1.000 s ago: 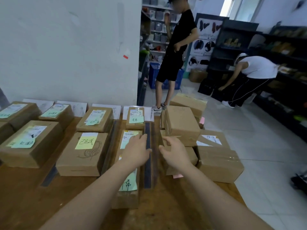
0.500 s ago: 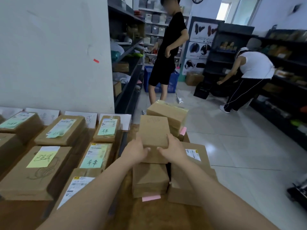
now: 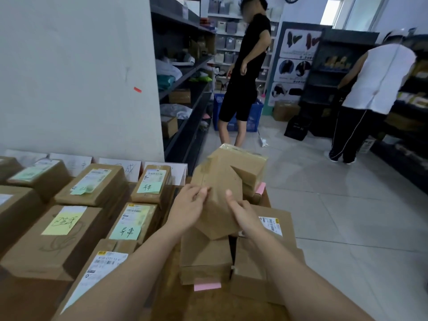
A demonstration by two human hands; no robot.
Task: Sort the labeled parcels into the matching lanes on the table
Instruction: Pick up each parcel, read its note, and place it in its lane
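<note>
Both my hands hold one plain brown parcel (image 3: pixel 217 195), tilted and lifted off the unsorted pile at the table's right end. My left hand (image 3: pixel 188 206) grips its left side and my right hand (image 3: pixel 243 215) its lower right side. No label shows on the face towards me. Under it lie a parcel with a pink note (image 3: pixel 206 260) and a parcel with a barcode label (image 3: pixel 273 230). Behind it sits another brown parcel (image 3: pixel 250 163). Sorted parcels with green and yellow notes (image 3: pixel 126 229) fill the lanes on the left, below white lane cards (image 3: pixel 125 169) against the wall.
The wooden table (image 3: pixel 166 304) ends just right of the pile, with tiled floor beyond. A person in black (image 3: pixel 247 72) stands past the table's far end. Another person in a white top (image 3: pixel 372 89) bends at dark shelves on the right. Shelving (image 3: pixel 185 93) runs behind the wall.
My hands went from the lane divider to the pile, closed on the top parcel, and have lifted and tilted it. My view swung right.
</note>
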